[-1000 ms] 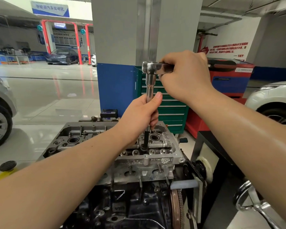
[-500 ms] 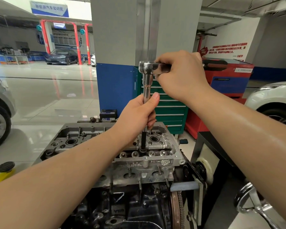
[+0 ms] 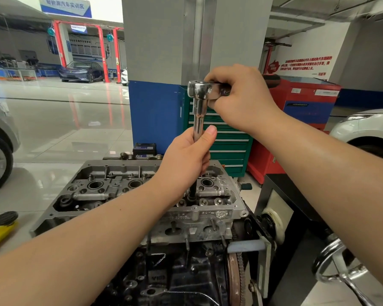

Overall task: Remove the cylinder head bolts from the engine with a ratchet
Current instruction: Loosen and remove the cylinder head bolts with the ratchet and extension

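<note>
Right hand: the right hand (image 3: 241,96) is clenched around the handle of the ratchet (image 3: 200,89); the handle is almost wholly hidden inside the fist, only its shiny head showing.
Left hand: the left hand (image 3: 186,157) grips the extension bar (image 3: 198,120) hanging straight down from the ratchet head, thumb pressed up along it.
Bar's lower end: a dark socket (image 3: 192,191) comes out below the left fist and goes down into the cylinder head (image 3: 142,191).
Bolt: hidden under the socket; whether it is loose or lifted cannot be told.
Engine: its dark block (image 3: 175,277) is partly covered by the left forearm and cut off at the bottom edge.
Behind: a green tool chest (image 3: 228,149), half hidden by both hands, stands beside a red cabinet (image 3: 305,100).
</note>
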A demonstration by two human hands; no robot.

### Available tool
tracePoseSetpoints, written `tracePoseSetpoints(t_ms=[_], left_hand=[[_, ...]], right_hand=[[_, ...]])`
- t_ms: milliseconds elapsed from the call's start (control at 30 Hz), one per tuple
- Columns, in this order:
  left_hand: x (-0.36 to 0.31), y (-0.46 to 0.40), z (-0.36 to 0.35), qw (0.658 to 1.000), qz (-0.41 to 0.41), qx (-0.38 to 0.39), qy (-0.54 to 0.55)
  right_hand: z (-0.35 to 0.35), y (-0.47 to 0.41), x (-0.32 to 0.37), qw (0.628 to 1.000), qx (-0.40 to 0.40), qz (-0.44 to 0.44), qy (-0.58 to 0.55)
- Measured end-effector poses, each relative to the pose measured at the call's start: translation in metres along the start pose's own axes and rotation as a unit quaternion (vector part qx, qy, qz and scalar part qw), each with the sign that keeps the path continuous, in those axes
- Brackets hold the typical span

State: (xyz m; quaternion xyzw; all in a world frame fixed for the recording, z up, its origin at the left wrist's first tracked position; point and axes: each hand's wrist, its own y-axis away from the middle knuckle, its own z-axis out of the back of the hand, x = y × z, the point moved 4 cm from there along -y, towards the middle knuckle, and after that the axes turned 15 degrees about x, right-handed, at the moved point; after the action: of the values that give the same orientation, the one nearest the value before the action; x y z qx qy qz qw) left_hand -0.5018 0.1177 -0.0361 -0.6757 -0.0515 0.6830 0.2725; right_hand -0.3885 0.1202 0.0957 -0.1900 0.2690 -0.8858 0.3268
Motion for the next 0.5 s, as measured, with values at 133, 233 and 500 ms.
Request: tracePoseSetpoints(t_ms=[133,233,500], left_hand=[[0.001,0.000,0.002,1.000,0.006,-0.003,0.016],[0.003,-0.001,0.003,0.999,0.004,-0.009,0.034],[0.003,-0.007,-0.003,0.997,0.025,-0.007,0.070]], right_hand=[[-0.002,-0.004,0.001,0.998,0.050,-0.010,0.032],[0.001,-0.009,0.011,0.987,0.141,0.004,0.079],[-0.009,-0.028,0.018,0.944,0.199,0.036,-0.259]])
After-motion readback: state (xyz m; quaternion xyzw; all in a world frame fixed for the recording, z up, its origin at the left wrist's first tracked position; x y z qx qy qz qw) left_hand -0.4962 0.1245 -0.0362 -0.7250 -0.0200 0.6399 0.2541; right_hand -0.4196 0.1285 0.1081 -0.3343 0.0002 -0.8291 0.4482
